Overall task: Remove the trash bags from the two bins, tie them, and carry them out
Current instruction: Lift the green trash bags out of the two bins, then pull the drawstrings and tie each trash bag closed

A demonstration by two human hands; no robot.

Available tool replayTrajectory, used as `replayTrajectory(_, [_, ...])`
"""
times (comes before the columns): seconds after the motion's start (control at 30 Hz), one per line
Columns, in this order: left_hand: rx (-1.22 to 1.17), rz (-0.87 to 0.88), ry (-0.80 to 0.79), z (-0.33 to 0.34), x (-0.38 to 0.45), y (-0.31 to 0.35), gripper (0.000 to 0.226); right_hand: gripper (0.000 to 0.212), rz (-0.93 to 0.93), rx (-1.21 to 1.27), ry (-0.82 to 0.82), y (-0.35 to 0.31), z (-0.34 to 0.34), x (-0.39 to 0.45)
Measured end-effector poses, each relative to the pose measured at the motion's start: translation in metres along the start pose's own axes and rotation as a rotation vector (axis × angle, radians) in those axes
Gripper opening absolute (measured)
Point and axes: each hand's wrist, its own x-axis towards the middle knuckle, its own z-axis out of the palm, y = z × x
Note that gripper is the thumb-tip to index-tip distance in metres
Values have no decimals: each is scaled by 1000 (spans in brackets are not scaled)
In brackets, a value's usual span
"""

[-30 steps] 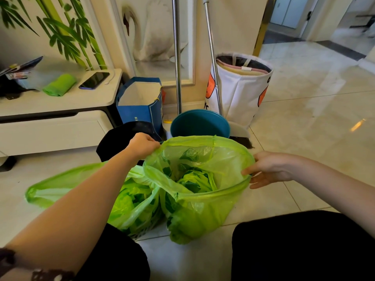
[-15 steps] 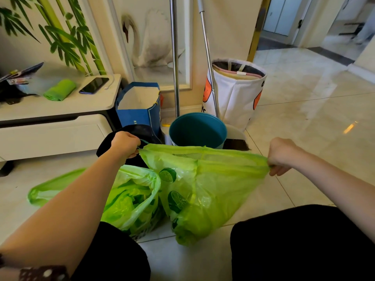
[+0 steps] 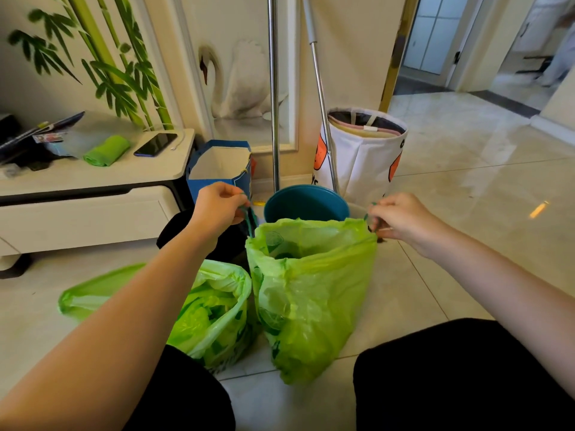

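A filled green trash bag stands upright on the tiled floor between my knees. My left hand pinches the dark green drawstring at the bag's left top corner. My right hand pinches the drawstring at the right top corner. The bag's mouth is gathered narrower but still open. A second green trash bag sits open just left of it, partly behind my left forearm. Behind them stand a teal bin and a black bin, the black one largely hidden by my left arm.
A flat green bag lies on the floor at left. A blue paper bag, two metal poles and a white fabric basket stand against the wall. A low white cabinet carries a phone and a green roll. A doorway opens at the far right.
My hands went from holding the bag's rim open, to stretching it flat, to pinching the drawstrings at both corners. The mouth has narrowed and the bag stands taller.
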Motion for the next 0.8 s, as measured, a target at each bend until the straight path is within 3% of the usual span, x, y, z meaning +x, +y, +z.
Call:
replayTrajectory(0.17, [-193, 170, 41, 7, -13, 42, 7, 24, -365, 86, 133, -55, 11, -21])
replayTrajectory(0.27, [-287, 241, 22, 12, -19, 58, 3, 10, -517, 235, 130, -87, 24, -32])
replayTrajectory(0.4, [-186, 216, -19, 17, -25, 51, 4, 11, -479, -40, 124, -76, 46, -21])
replayTrajectory(0.57, [-229, 340, -7, 15, -27, 60, 3, 14, -600, 62, 188, -78, 44, -22])
replayTrajectory(0.8, [-165, 285, -44, 27, -36, 62, 4, 12, -515, -49, 37, -71, 59, -28])
